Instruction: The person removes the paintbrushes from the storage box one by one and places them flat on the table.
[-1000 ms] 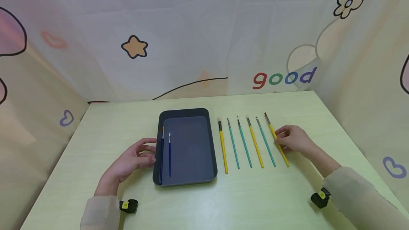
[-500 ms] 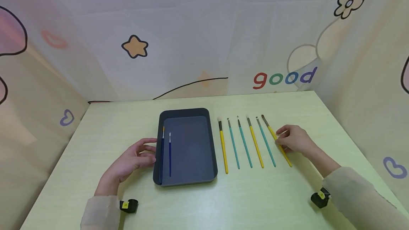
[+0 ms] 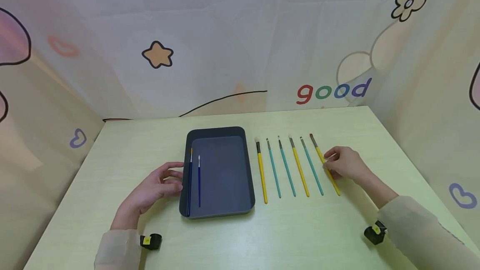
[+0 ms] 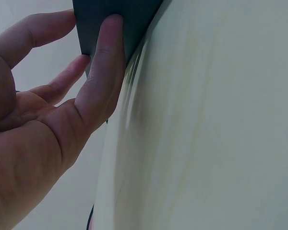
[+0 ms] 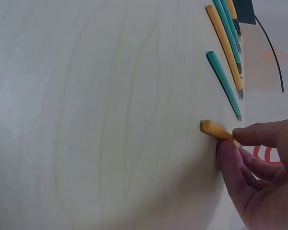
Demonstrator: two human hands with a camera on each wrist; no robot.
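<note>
My right hand (image 3: 346, 163) pinches the rightmost yellow paintbrush (image 3: 319, 152) between thumb and fingers, its bristles pointing away from me, at the right end of a row with five other brushes (image 3: 286, 166) on the worktop (image 3: 300, 232). My left hand (image 3: 153, 184), fingers loosely extended, touches the left wall of the dark tray (image 3: 226, 170), where two blue brushes (image 3: 199, 184) lie.

From here I can read one word, "good" (image 3: 335, 91), on the far curtain (image 3: 225, 32), toward the right: red g, green o, blue o, purple d. The left yellow label (image 3: 147, 241) and right yellow label (image 3: 376, 229), each on a black wrist camera (image 3: 156, 242), are too small to read.
</note>
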